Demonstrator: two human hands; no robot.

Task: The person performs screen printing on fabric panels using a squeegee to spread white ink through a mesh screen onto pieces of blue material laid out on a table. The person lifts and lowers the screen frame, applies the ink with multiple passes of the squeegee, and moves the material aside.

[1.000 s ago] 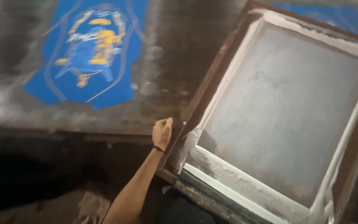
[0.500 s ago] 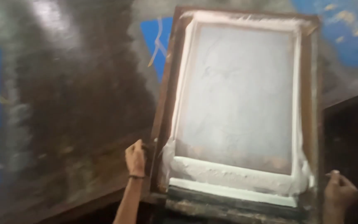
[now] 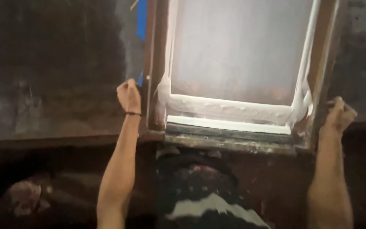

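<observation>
Wooden screen-printing frame (image 3: 234, 142) is gripped at both side rails, left hand (image 3: 129, 96) and right hand (image 3: 339, 115) closed around it, over the dark table (image 3: 51, 85).

Screen frame (image 3: 238, 68): lies flat on the bench (image 3: 51, 80), its near rail at the bench's front edge, centred before the person. Mesh panel (image 3: 238, 46): inside the frame, tape strips along its inner edges. Left hand (image 3: 129, 95): on the frame's left rail, near corner. Right hand (image 3: 339, 114): on the right rail, near corner. Cloth piece (image 3: 142, 21): on the bench, under the frame's left side.
</observation>
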